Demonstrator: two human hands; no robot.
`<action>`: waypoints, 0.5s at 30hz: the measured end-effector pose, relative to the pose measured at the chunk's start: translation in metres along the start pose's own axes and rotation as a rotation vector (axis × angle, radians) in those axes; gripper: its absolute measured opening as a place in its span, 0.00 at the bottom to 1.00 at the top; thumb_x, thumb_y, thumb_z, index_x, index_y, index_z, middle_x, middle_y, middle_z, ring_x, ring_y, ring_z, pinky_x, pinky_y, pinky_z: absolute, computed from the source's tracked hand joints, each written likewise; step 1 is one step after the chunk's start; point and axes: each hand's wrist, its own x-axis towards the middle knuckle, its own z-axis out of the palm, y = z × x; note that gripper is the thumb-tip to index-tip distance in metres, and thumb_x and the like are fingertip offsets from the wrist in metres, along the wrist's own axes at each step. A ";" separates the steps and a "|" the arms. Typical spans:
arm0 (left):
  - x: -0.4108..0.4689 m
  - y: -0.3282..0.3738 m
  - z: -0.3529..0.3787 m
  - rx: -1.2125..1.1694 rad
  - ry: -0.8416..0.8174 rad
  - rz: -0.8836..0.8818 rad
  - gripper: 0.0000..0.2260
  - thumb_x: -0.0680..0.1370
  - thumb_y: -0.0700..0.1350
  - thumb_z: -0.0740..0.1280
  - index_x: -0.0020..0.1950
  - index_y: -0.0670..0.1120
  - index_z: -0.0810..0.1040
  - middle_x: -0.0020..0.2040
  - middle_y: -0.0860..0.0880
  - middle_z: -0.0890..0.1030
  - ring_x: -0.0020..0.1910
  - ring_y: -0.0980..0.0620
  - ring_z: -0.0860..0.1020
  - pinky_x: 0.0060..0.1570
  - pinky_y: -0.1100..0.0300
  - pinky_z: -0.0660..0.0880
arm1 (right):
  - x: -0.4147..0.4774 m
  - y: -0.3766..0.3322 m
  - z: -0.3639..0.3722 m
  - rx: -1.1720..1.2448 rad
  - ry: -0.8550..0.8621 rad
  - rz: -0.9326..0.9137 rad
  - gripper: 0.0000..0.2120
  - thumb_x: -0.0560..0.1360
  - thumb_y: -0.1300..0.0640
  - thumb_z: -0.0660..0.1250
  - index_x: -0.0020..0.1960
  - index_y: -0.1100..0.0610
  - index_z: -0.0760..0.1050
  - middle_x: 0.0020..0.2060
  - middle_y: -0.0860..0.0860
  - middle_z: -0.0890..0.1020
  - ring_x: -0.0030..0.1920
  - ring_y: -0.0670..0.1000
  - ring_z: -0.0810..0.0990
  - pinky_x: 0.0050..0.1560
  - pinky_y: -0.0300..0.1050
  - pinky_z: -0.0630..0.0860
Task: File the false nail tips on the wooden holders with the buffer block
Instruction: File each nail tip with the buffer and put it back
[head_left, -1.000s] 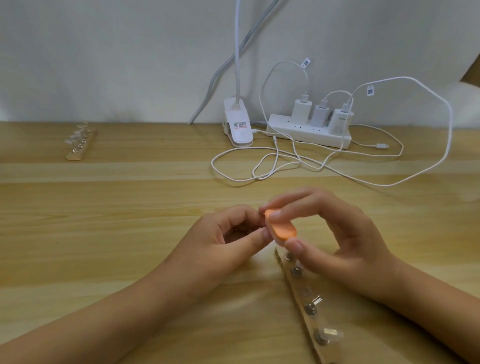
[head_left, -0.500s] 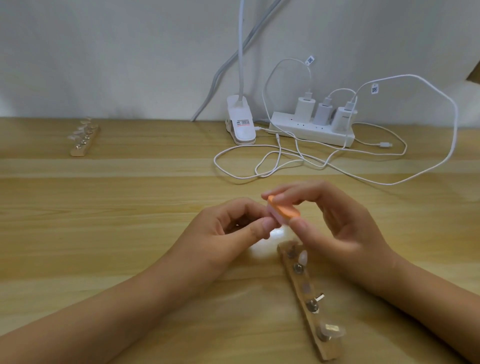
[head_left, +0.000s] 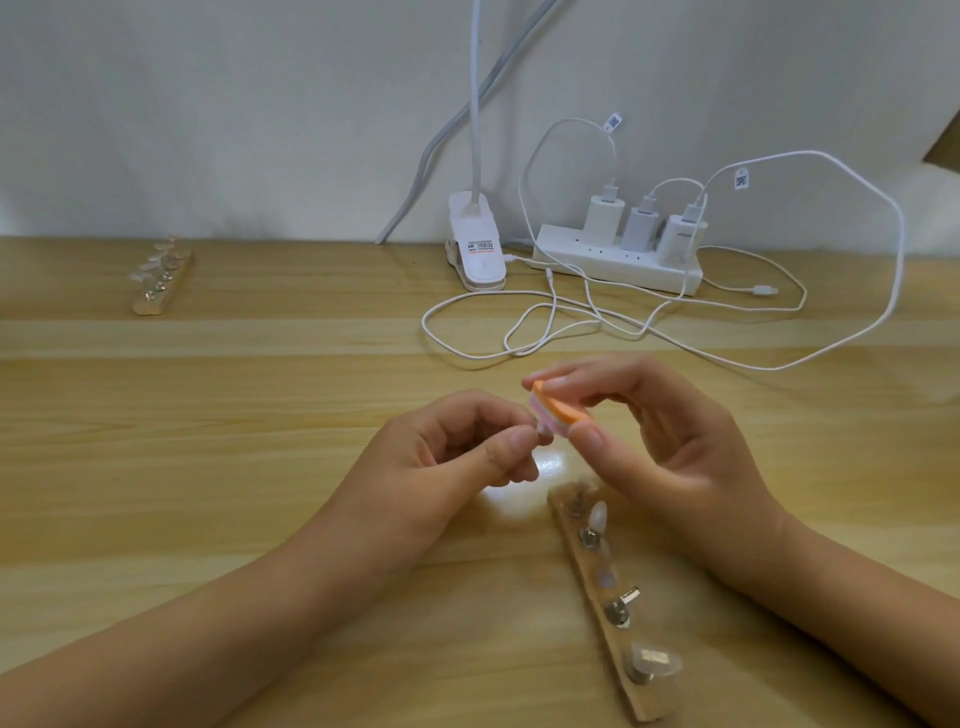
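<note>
My right hand (head_left: 654, 441) pinches an orange and pink buffer block (head_left: 714, 408) between thumb and fingers above the table. My left hand (head_left: 441, 467) pinches a small clear nail tip (head_left: 543, 428) between thumb and forefinger, and the tip touches the block's underside. Below my hands a wooden holder (head_left: 605, 597) lies on the table, running towards me, with metal pegs and several clear nail tips on it. A second wooden holder (head_left: 158, 283) with nail tips lies at the far left of the table.
A white power strip (head_left: 618, 260) with three chargers sits at the back by the wall. Its white cables (head_left: 571, 322) loop over the table behind my hands. A white clip lamp base (head_left: 478, 249) stands beside the strip.
Both hands have lifted slightly away from the near holder, so its far end with a nail tip now shows. The block stays against the tip held in my left hand.
</note>
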 end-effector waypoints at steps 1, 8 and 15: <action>0.000 0.000 0.000 0.004 -0.008 0.001 0.05 0.74 0.47 0.68 0.44 0.51 0.84 0.37 0.55 0.82 0.38 0.60 0.79 0.41 0.71 0.73 | -0.001 0.000 0.000 -0.007 -0.013 -0.018 0.10 0.76 0.56 0.67 0.57 0.55 0.77 0.56 0.50 0.83 0.61 0.56 0.80 0.60 0.60 0.74; 0.000 0.001 0.000 0.013 0.012 -0.002 0.05 0.75 0.47 0.67 0.44 0.51 0.83 0.35 0.54 0.80 0.36 0.60 0.77 0.39 0.70 0.72 | -0.002 -0.003 0.004 0.020 -0.020 -0.037 0.09 0.76 0.58 0.68 0.56 0.56 0.78 0.57 0.50 0.83 0.62 0.56 0.80 0.63 0.59 0.74; -0.001 0.004 0.001 0.023 0.029 0.014 0.07 0.75 0.47 0.66 0.46 0.46 0.83 0.33 0.59 0.79 0.34 0.62 0.74 0.39 0.72 0.70 | 0.001 0.001 0.000 0.037 0.011 0.035 0.10 0.76 0.58 0.68 0.56 0.56 0.77 0.56 0.51 0.83 0.64 0.56 0.79 0.62 0.61 0.74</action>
